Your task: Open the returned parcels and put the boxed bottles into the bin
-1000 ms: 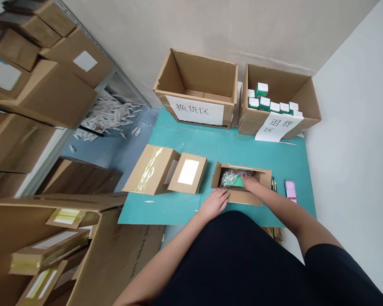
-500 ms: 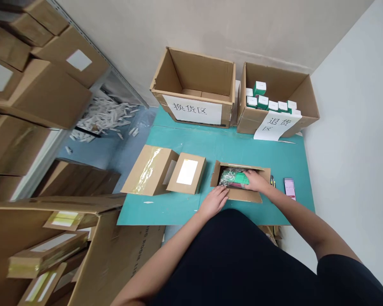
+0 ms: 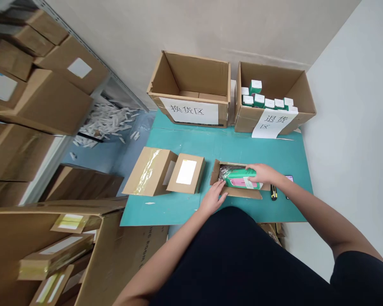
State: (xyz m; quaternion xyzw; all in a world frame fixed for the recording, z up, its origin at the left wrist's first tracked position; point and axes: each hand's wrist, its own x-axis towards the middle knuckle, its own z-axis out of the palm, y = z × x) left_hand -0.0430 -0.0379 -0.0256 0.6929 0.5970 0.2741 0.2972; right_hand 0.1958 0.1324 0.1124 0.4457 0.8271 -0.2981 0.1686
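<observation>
An opened cardboard carton (image 3: 242, 194) lies on the teal table, its flaps spread. Inside it, at the left, is clear bubble wrap (image 3: 225, 172). A green and pink product box (image 3: 238, 182) with a white sticker is partly raised out of the carton, tilted, its right end over the carton's edge. My right hand (image 3: 261, 173) grips that box by its right end, fingers over the top. My left hand (image 3: 213, 197) is closed at the carton's near left corner, fingertips on its edge beside the green box.
Two taped cartons (image 3: 150, 172) (image 3: 185, 173) sit left on the teal table (image 3: 166, 212). A cutter (image 3: 273, 193) and a phone (image 3: 289, 179) lie right. Behind stand two labelled bins (image 3: 191, 111) (image 3: 274, 123); the right one holds several green-white boxes. Shelves (image 3: 51, 102) and a large box (image 3: 115, 246) are left.
My right hand has drawn the green and pink box up and to the right, out of the bubble wrap. My left hand has stayed at the carton's near left edge.
</observation>
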